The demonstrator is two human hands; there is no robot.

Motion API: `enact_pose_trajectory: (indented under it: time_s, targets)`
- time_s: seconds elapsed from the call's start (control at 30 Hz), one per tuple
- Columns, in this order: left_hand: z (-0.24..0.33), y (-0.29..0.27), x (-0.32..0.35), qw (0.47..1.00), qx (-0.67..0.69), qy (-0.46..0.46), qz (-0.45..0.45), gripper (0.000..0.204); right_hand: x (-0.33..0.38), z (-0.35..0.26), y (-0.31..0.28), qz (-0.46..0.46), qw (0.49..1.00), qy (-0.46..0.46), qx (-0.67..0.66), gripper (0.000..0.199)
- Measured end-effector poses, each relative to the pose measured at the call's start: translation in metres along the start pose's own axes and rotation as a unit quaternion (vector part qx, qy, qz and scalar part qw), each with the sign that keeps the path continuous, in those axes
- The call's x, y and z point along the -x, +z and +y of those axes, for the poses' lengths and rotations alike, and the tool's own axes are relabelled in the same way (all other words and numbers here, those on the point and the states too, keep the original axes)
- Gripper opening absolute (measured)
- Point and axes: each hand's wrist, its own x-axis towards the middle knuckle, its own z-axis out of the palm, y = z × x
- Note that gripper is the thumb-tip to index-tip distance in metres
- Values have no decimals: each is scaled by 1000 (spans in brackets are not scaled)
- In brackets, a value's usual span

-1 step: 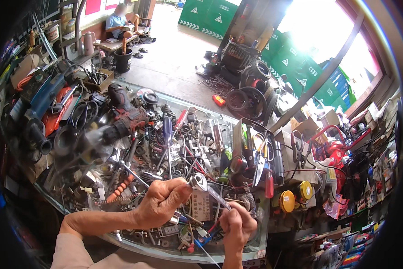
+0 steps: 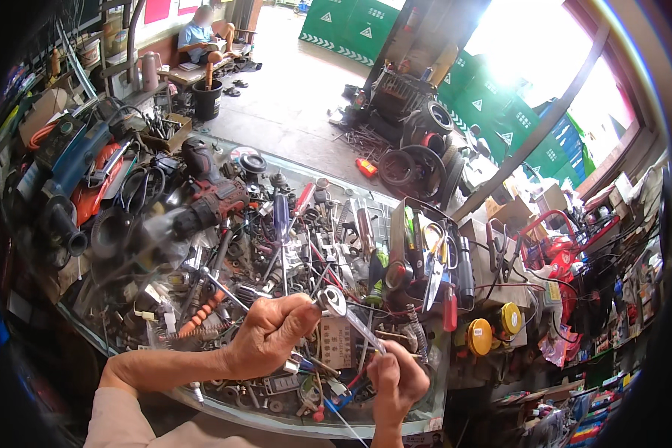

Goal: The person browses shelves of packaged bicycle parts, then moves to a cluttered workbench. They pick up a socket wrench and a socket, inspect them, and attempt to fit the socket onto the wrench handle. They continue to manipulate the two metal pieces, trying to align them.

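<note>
My left hand [image 2: 274,334] is closed in a fist, thumb uppermost, round a small round metal part [image 2: 326,299] that pokes out past the thumb and forefinger. Most of that part is hidden in the fist. The ring end of a silver ring spanner [image 2: 360,326] sits against or around it; which of the two I cannot tell. The spanner slants down to the right, where my right hand [image 2: 397,377] grips its far end between thumb and curled fingers. Both hands are above a glass-topped bench [image 2: 224,409] crowded with loose metal parts.
A red-and-black cordless drill [image 2: 215,201] lies at the left. Screwdrivers [image 2: 280,220] lie in the middle. A tool tin [image 2: 407,295] with scissors [image 2: 434,269] stands at the right, near two yellow-lidded tubs [image 2: 479,337]. Beyond the bench, a person [image 2: 197,41] sits on a seat.
My right hand has shifted very slightly down, and its thumb lies a little lower along the spanner. My left hand and the metal part have hardly moved.
</note>
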Motion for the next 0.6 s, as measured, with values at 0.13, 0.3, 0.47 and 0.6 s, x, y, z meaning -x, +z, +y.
enact_pose_trajectory:
  time_s: [0.13,0.3,0.47,0.6]
  targets:
    - [-8,6,-7,998,-66,16,12,38,9,-44,8,-21,892,-359,274,32]
    - [-15,9,-3,988,-156,-4,1,31,12,-83,-3,-192,824,-418,332,40]
    - [-25,25,9,980,-183,8,-83,32,-21,-128,1,-228,831,-423,281,25]
    - [-33,23,18,980,-137,27,-144,26,-56,-134,26,-319,872,-296,224,27]
